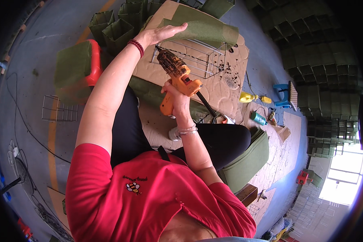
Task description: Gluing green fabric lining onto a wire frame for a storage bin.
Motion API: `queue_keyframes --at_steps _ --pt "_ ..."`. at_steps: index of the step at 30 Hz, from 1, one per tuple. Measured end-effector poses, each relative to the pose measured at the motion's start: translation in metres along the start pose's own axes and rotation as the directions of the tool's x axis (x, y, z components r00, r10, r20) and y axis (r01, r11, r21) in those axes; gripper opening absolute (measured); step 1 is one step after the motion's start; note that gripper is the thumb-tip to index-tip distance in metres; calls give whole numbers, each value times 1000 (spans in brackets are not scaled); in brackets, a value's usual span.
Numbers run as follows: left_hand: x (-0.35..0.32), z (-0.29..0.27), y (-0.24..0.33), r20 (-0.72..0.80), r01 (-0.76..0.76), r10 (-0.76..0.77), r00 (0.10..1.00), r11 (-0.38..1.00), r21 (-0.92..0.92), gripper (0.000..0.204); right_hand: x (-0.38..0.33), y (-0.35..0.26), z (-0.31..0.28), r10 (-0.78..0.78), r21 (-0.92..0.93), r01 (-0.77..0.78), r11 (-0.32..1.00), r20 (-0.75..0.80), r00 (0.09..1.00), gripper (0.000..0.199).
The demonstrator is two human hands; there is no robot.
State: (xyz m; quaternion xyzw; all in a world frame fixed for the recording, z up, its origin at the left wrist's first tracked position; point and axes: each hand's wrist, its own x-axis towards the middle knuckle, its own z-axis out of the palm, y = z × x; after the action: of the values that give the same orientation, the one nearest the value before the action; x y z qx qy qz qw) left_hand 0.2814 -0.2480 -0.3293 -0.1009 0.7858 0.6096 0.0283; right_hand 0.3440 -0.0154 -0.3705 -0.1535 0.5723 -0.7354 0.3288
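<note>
My right hand (176,99) grips an orange glue gun (180,78) by its handle, the dark crusted nozzle aimed up-left at a wire frame basket (197,54). My left hand (162,33), fingers flat and together, presses down on a piece of green felt (203,26) draped over the far side of that wire frame. A red bead bracelet sits on the left wrist, silver bangles on the right. The frame lies on a sheet of cardboard (230,92) on the floor in front of my knees.
Finished green felt boxes (117,28) stand at the far left beside a red stool with felt on it (78,66). A bare wire frame (58,109) lies left. Folded green felt (250,157), bottles (252,97) and a blue stool (284,94) lie right. Stacks of felt boxes line the right wall.
</note>
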Motion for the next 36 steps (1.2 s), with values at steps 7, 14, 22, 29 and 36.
queue_keyframes --at_steps 7,14,22,29,36 --pt "-3 1 4 5 14 -14 1000 1000 14 93 -1 1 1 -18 36 20 999 -50 999 16" --pt "-9 3 12 5 22 -22 1000 1000 5 99 -2 4 -1 -8 26 9 1000 -49 999 16" --pt "-15 2 16 19 6 -6 1000 1000 15 102 -8 3 -3 -35 59 40 997 -91 995 17" --pt "-25 6 25 13 -35 35 999 999 5 101 -13 -3 -7 -43 31 47 998 -119 992 15" --pt "-12 1 13 3 14 -14 1000 1000 12 101 -15 -2 -4 -37 70 47 996 -140 989 18"
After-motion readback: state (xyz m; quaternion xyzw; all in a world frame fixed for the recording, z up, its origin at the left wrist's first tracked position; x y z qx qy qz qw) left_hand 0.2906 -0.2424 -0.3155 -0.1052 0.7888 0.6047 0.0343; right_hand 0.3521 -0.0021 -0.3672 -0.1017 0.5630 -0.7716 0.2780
